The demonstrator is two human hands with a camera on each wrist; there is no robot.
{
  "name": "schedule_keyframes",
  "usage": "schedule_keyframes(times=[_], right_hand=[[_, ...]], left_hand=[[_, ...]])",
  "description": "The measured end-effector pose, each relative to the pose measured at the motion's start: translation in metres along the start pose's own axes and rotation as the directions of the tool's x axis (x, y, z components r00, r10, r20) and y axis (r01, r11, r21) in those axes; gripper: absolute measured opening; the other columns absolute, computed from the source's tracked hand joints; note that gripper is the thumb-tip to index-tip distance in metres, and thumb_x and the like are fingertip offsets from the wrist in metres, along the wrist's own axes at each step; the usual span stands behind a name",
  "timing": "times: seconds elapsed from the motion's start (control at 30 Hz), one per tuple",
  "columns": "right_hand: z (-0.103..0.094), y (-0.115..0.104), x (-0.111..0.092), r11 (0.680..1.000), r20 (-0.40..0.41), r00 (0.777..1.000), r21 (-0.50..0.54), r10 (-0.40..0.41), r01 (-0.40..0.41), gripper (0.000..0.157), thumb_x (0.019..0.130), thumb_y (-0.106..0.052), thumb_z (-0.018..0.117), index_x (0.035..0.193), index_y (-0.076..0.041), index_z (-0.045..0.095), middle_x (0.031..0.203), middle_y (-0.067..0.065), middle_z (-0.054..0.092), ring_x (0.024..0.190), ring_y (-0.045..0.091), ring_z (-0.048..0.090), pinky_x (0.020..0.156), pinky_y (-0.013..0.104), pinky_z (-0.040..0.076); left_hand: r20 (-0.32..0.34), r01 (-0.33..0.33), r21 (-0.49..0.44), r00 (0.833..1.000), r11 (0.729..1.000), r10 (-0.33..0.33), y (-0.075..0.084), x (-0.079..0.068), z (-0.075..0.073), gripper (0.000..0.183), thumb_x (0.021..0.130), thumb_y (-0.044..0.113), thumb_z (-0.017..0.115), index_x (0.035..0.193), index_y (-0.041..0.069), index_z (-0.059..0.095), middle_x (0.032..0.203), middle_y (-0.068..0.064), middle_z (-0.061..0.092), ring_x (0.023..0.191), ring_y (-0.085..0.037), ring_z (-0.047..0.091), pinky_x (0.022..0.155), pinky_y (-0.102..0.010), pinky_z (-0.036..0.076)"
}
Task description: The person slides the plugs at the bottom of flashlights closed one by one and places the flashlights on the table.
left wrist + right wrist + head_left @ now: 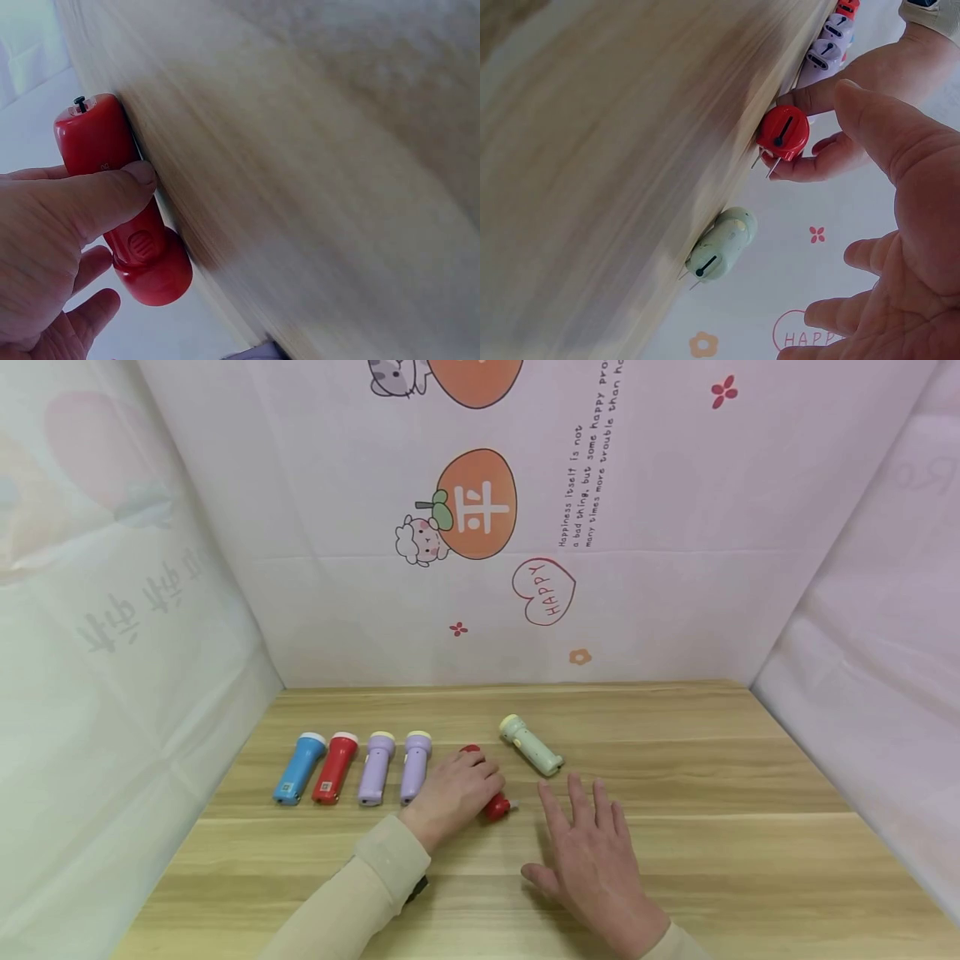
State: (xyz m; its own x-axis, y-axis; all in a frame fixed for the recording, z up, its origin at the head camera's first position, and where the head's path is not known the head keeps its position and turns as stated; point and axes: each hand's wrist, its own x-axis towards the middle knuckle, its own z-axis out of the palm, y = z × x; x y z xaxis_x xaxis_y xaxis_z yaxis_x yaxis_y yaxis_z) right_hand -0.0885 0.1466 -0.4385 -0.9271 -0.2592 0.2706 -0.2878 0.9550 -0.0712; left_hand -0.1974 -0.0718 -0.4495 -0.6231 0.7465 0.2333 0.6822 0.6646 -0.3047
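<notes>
My left hand (459,789) holds a red flashlight (124,195) low at the wooden table, thumb on one side and fingers on the other. Two thin metal prongs stick out at the tail of that flashlight in the right wrist view, beside a dark slider. To the right, my right hand (592,860) hovers over the wood, fingers spread and holding nothing. Beyond its fingertips a pale green flashlight (532,746) lies at a slant, its yellowish head pointing back and left. This one also shows prongs at its tail in the right wrist view.
Left of my left hand, a row of flashlights lies on the table (712,752): one blue (298,768), another red (335,768), and two lilac ones (377,768). White printed cloth (337,568) walls off the back and both sides. A small black object (417,889) shows by my left sleeve.
</notes>
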Motion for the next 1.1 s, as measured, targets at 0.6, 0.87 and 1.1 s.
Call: schedule_keyframes(times=[0.6, 0.87, 1.1], right_hand=[[-0.0014, -0.0013, 0.0012, 1.000, -0.021, 1.000, 0.008, -0.009, 0.009, 0.106, 0.077, -0.064, 0.083, 0.159, -0.012, 0.042, 0.161, 0.032, 0.037, 0.145, 0.059, 0.035, 0.109, 0.074, 0.037], [-0.0011, -0.0008, 0.0024, 1.000, -0.033, 0.999, 0.008, -0.009, 0.010, 0.107, 0.076, -0.064, 0.084, 0.160, -0.013, 0.041, 0.159, 0.032, 0.039, 0.144, 0.059, 0.037, 0.109, 0.073, 0.038], [-0.0018, -0.0011, 0.0041, 1.000, -0.049, 0.999, 0.020, -0.007, 0.008, 0.104, 0.077, -0.062, 0.084, 0.159, -0.013, 0.042, 0.158, 0.031, 0.042, 0.144, 0.058, 0.039, 0.110, 0.071, 0.039]], left_hand=[[0.037, 0.023, 0.002, 0.999, 1.000, -0.023, 0.0000, -0.0058, 0.0003, 0.024, 0.098, 0.015, 0.070, 0.121, 0.022, 0.072, 0.124, 0.005, 0.074, 0.124, -0.019, 0.063, 0.111, -0.037, 0.048], [0.056, 0.033, -0.007, 0.998, 0.999, -0.033, 0.0028, -0.0073, -0.0032, 0.027, 0.101, 0.017, 0.067, 0.127, 0.019, 0.069, 0.129, 0.003, 0.073, 0.128, -0.017, 0.063, 0.114, -0.036, 0.046], [0.059, 0.067, -0.032, 0.996, 0.997, -0.066, 0.0060, -0.0083, -0.0070, 0.026, 0.100, 0.021, 0.070, 0.125, 0.017, 0.066, 0.121, 0.000, 0.074, 0.119, -0.016, 0.067, 0.105, -0.036, 0.053]])
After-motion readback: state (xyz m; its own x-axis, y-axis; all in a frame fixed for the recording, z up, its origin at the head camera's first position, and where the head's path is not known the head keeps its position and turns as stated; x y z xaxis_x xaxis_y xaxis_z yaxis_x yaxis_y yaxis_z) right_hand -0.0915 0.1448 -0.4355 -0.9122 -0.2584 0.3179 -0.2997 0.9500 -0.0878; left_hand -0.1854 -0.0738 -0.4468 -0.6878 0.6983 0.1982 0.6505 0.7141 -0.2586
